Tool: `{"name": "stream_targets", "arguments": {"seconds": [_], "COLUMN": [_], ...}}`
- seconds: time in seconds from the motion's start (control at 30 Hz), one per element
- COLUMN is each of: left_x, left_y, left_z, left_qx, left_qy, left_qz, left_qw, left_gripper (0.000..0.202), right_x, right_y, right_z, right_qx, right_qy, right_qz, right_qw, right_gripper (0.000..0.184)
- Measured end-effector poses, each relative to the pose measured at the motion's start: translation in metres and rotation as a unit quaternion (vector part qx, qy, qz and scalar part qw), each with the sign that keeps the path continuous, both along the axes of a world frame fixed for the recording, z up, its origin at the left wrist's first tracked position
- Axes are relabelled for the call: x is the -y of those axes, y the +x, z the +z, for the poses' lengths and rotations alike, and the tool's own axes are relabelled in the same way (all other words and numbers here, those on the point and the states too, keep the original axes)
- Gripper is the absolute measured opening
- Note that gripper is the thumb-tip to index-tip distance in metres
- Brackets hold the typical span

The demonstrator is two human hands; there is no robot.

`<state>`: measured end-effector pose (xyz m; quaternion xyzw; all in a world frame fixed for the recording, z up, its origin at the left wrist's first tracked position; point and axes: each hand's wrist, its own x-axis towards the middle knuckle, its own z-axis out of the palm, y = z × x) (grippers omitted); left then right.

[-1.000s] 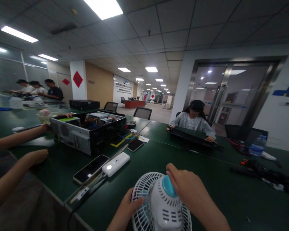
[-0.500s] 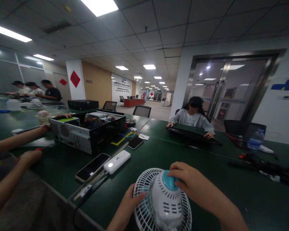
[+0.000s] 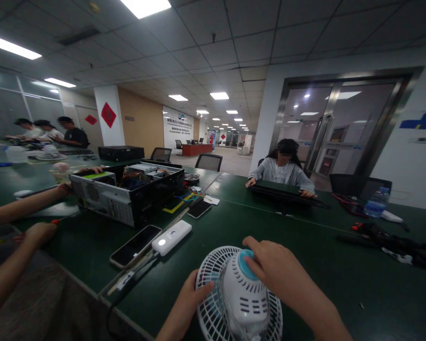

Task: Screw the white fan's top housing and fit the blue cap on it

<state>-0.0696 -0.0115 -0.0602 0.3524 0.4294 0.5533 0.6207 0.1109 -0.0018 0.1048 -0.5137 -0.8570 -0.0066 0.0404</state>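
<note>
A small white electric fan (image 3: pixel 248 298) lies on the green table in front of me, its back and slotted motor housing facing up. My left hand (image 3: pixel 191 296) grips the rim of its round grille, the thumb on top. At the top of the housing is a blue knob (image 3: pixel 247 265). My right hand (image 3: pixel 270 260) has its fingers closed on this knob, thumb at the near side. Part of the knob is hidden by the fingers.
Left of the fan lie a white power bank (image 3: pixel 172 237) with a cable and a phone (image 3: pixel 135 246); another phone (image 3: pixel 199 208) lies beyond. A co-worker's arms reach to an open computer case (image 3: pixel 128 189). Across, a person (image 3: pixel 282 166) holds a dark flat panel (image 3: pixel 284 193). A water bottle (image 3: pixel 377 202) stands right.
My right hand has turned on the blue knob, its wrist and fingers rotating. My left hand stays on the grille. The person across has tilted the dark panel slightly.
</note>
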Motion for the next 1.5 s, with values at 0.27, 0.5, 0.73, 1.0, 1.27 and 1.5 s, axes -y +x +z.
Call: {"name": "stream_targets", "arguments": {"seconds": [0.27, 0.5, 0.73, 1.0, 1.27, 1.5], "left_x": [0.003, 0.001, 0.002, 0.001, 0.003, 0.002], "left_y": [0.001, 0.001, 0.002, 0.002, 0.002, 0.002], "left_z": [0.004, 0.000, 0.001, 0.003, 0.004, 0.002], "left_qx": [0.009, 0.015, 0.008, 0.014, 0.029, 0.022], "left_qy": [0.005, 0.010, 0.013, 0.001, 0.013, 0.009], "left_qz": [0.010, 0.004, 0.014, 0.020, 0.017, 0.019], "left_qw": [1.000, 1.000, 1.000, 1.000, 0.999, 1.000], "left_gripper": [0.047, 0.047, 0.048, 0.051, 0.045, 0.048], "right_x": [0.001, -0.001, 0.001, -0.003, -0.004, -0.007], "right_y": [0.016, 0.028, 0.001, -0.006, 0.030, 0.026], "right_z": [0.005, 0.005, 0.002, -0.002, 0.006, 0.003], "right_qx": [-0.070, -0.102, -0.010, 0.044, -0.095, -0.093], "right_qy": [-0.028, -0.089, -0.002, 0.015, -0.082, -0.091], "right_qz": [0.061, 0.091, 0.021, -0.063, 0.099, 0.092], "right_qw": [0.995, 0.987, 1.000, 0.997, 0.987, 0.987], "right_gripper": [0.030, 0.025, 0.017, 0.031, 0.034, 0.036]}}
